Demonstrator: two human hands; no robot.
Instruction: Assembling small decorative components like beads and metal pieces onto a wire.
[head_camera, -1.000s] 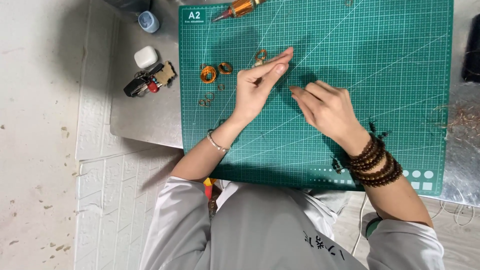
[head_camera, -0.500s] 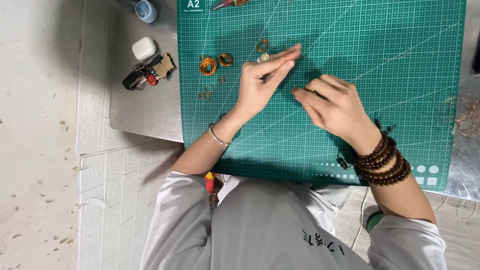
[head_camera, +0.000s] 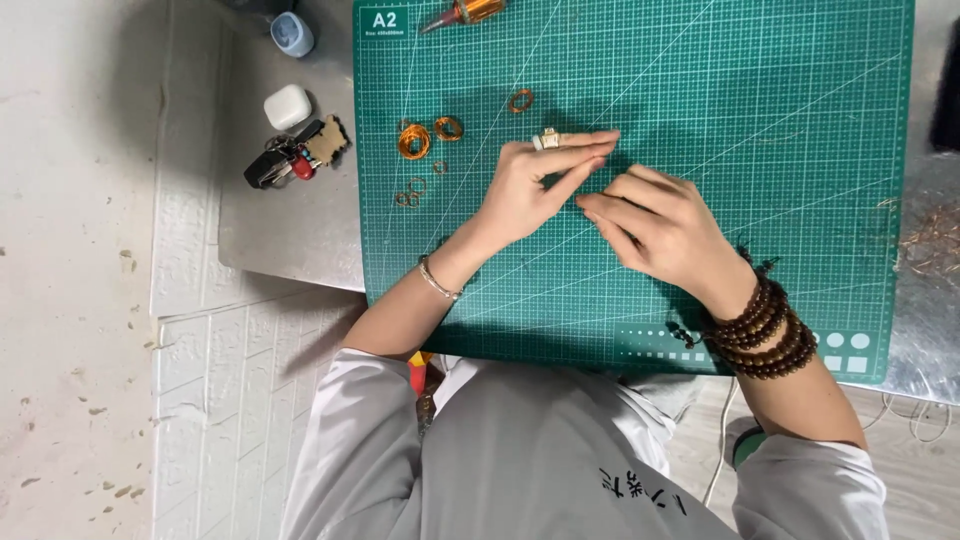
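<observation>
A grey metal counter (head_camera: 290, 230) is seen from above, mostly covered by a green cutting mat (head_camera: 700, 120). Since a moment ago, little is changed beyond a slight shift of view; both hands are kept together mid-mat. The left hand (head_camera: 525, 190) and right hand (head_camera: 655, 225) are pinched narrow, fingertips meeting on something too small to tell. Copper wire coils (head_camera: 425, 140) lie just beside; keys (head_camera: 290, 160) farther left.
</observation>
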